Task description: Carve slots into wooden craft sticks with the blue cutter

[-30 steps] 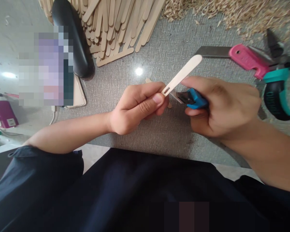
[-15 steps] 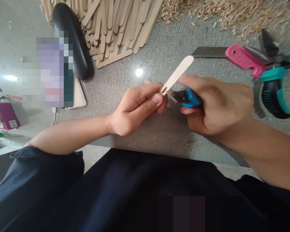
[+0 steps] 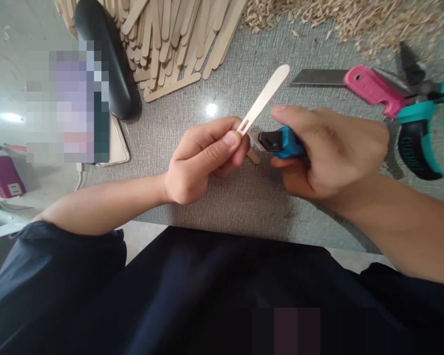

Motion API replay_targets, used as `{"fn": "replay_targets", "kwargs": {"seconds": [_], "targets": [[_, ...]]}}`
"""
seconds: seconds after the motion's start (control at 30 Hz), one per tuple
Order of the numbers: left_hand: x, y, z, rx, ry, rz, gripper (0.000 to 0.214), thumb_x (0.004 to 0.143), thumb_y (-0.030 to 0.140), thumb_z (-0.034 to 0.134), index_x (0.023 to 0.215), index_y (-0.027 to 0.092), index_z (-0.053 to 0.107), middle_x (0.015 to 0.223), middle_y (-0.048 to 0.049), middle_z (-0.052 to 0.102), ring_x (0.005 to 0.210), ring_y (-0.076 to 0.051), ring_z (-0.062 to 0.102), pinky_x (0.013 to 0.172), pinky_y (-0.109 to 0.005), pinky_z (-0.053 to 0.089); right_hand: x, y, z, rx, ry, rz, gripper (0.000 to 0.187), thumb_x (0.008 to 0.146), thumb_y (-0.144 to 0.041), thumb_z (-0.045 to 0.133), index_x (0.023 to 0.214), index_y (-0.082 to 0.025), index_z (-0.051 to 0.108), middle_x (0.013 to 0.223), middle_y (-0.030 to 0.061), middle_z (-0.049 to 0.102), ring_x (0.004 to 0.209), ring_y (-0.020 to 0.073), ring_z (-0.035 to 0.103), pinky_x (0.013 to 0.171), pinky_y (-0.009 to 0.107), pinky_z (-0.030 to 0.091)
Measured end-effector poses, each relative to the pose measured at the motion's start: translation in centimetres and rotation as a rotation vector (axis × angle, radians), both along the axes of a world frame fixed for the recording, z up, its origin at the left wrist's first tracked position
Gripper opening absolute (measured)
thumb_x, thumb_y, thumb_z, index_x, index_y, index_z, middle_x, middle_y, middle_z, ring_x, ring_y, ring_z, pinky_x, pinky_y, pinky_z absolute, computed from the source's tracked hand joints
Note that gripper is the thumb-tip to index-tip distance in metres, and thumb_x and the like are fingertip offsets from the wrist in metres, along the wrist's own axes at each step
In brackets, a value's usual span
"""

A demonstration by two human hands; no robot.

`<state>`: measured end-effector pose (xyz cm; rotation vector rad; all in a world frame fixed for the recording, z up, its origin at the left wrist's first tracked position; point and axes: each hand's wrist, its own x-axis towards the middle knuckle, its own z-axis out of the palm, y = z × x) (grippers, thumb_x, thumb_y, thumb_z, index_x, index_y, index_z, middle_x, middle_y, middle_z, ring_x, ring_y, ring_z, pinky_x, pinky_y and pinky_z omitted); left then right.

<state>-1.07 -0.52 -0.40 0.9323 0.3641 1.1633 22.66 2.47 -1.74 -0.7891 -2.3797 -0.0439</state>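
Between the thumb and fingers of my left hand [image 3: 207, 158] is a pale wooden craft stick [image 3: 268, 93], tilted up to the right. A narrow slot shows in the stick just above my thumb; its lower end is hidden in the hand. My right hand [image 3: 329, 148] is wrapped round a blue and black utility knife [image 3: 286, 142]. The knife's short blade points left, close beside the stick near my left fingertips; whether it touches, I cannot tell. Under my left hand the end of another craft stick [image 3: 254, 157] shows on the table.
A heap of craft sticks [image 3: 166, 39] lies at the back, with wood shavings [image 3: 340, 22] to its right. On the right are a pink-handled folding saw or knife [image 3: 370, 88] and teal-black pliers [image 3: 416, 138]. A black case [image 3: 109, 59] and a phone [image 3: 119, 143] lie left.
The craft stick in my left hand has tipped more upright, and its slot shows more fully. My right hand and the knife have shifted slightly left and up. The whole view has moved a little.
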Motion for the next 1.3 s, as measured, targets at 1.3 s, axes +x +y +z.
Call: {"fn": "replay_targets", "kwargs": {"seconds": [1.3], "targets": [[-0.4,-0.1,0.2,-0.050,0.299,-0.021,0.054,0.115,0.059,0.070,0.078,0.022,0.054,0.062,0.0060,0.047,0.050,-0.005,0.040,0.048,-0.025,0.031,0.4,-1.2,1.8,-0.217,-0.067,0.022,0.038,0.125,-0.043,0.043,0.152,-0.025,0.061,0.100,0.0004,0.083,0.075,0.0189,0.074,0.062,0.035,0.048]]}}
